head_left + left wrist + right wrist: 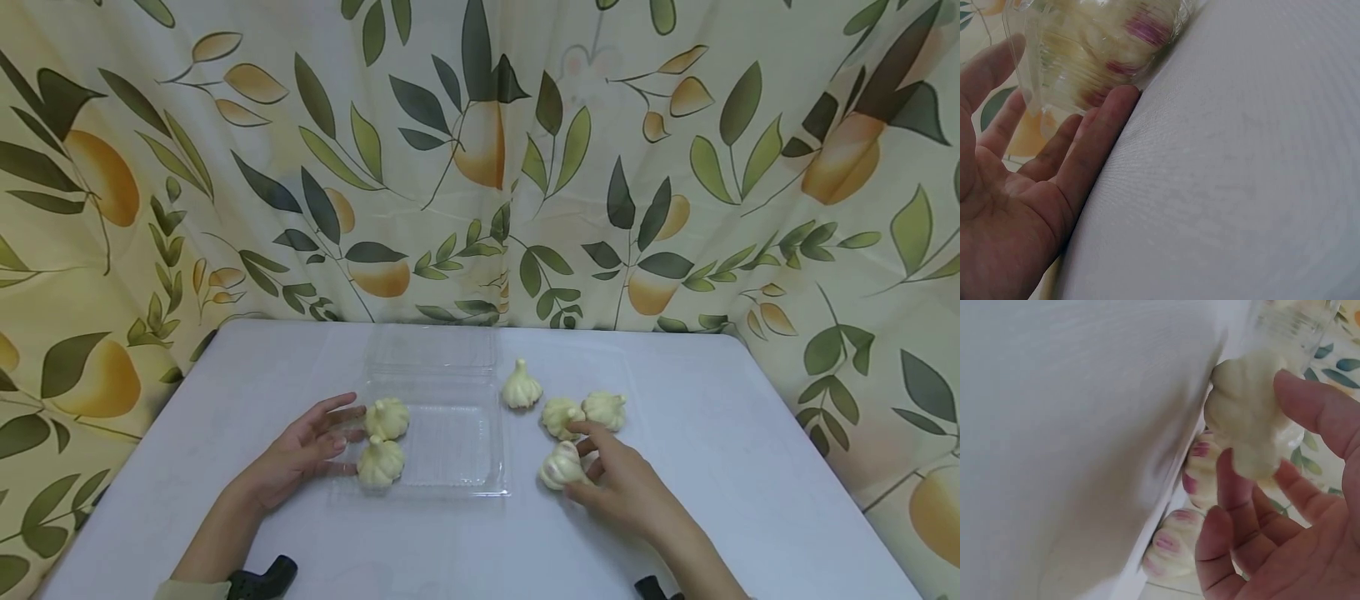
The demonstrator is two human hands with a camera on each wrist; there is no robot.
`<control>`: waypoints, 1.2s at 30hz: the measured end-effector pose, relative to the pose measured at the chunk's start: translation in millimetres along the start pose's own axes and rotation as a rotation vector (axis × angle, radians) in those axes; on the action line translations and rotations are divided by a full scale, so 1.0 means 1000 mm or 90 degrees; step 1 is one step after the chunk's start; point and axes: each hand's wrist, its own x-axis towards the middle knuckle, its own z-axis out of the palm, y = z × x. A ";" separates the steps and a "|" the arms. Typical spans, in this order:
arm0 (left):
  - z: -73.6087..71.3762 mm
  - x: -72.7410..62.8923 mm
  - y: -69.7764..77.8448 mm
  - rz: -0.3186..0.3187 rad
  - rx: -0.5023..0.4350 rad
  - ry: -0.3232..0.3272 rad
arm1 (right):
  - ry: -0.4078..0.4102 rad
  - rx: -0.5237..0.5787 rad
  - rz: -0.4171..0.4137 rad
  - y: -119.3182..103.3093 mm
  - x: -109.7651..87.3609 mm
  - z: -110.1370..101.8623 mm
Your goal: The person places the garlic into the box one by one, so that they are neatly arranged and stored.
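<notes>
A clear plastic clamshell box [457, 450] lies with its lid spread back on the table. Inside its left part sit two garlic bulbs, a rear one [387, 418] and a front one [380, 462]. My left hand [311, 454] has its fingers extended against the box's left side; the left wrist view shows the fingertips [1124, 94] right at the plastic. Right of the box, my right hand [618, 479] holds a garlic bulb [561, 467] between thumb and fingers. In the right wrist view, the thumb and fingertips meet this bulb [1247, 406] from opposite sides.
Beyond the right hand are more garlic bulbs: one near the box [521, 385] and two close together, a left one [558, 417] and a right one [604, 410]. All stand on a white-covered table [435, 550]. A curtain with fruit prints [465, 250] hangs behind the table's far edge.
</notes>
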 end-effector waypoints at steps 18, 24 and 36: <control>0.000 0.000 -0.001 -0.009 0.000 0.006 | 0.066 -0.001 -0.075 -0.031 0.025 0.008; 0.000 0.000 0.000 0.010 0.005 -0.011 | 0.048 0.006 -0.069 -0.029 0.027 0.015; 0.000 0.001 -0.001 -0.001 0.008 0.000 | -0.026 0.118 -0.061 -0.016 0.030 0.023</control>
